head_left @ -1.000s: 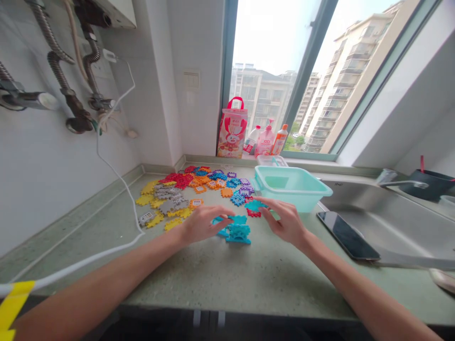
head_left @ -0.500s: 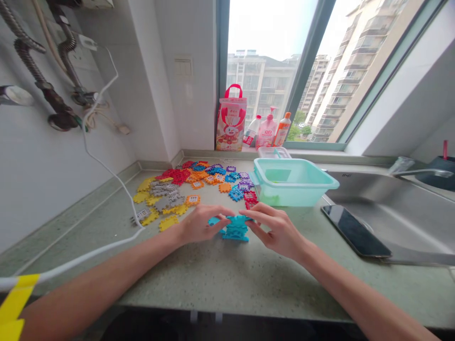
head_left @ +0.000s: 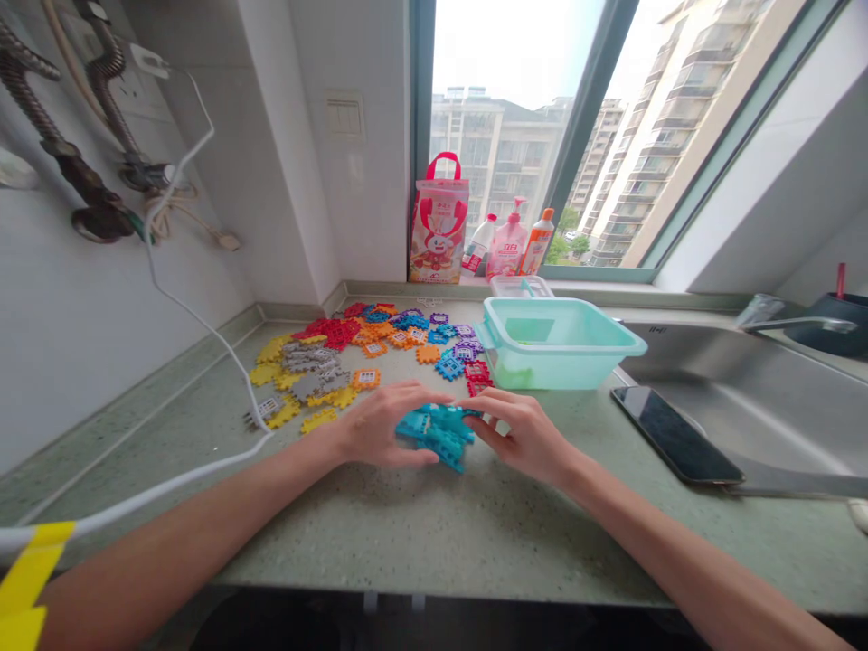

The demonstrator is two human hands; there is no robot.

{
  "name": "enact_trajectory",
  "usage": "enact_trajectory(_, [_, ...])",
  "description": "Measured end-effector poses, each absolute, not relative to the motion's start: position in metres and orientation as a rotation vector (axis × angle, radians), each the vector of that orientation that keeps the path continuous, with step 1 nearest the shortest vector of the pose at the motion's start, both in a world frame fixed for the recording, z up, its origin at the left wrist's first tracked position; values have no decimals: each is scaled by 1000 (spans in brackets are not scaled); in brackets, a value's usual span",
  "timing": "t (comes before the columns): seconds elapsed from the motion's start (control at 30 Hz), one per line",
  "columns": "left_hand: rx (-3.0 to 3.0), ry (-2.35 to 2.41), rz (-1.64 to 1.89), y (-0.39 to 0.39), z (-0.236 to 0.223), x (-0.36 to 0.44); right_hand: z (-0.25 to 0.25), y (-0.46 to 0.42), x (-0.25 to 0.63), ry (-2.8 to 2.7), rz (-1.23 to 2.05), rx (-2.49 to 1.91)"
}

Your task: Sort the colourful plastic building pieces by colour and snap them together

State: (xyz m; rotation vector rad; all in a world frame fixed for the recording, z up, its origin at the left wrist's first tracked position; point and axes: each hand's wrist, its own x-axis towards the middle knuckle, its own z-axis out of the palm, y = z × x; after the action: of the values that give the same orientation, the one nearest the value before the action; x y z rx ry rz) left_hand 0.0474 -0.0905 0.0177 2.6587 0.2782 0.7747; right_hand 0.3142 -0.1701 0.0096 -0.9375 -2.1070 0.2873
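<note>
Two hands: left hand and right hand are curled and pinched on the teal block cluster from either side.
Place: centre of frame, on the countertop, below the mint basin.
Handling: judged light, stiff plastic, loosely interlocked; best gripped at the outer edges.

Bare counter lies open in front of both hands, wide enough to pass either way. Behind them, scattered tiles crowd the left and the tub blocks the right, with a narrow gap between. The phone lies right, the cable crosses left.
</note>
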Motion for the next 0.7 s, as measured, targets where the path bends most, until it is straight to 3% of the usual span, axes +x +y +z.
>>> enact_trajectory(0.37, [2772,443,620,-94,21,53,19,-176,314,-2051,158,-898])
enact_trajectory(0.7, [2794,455,599,-97,18,56,1,-169,309,-2071,354,-926])
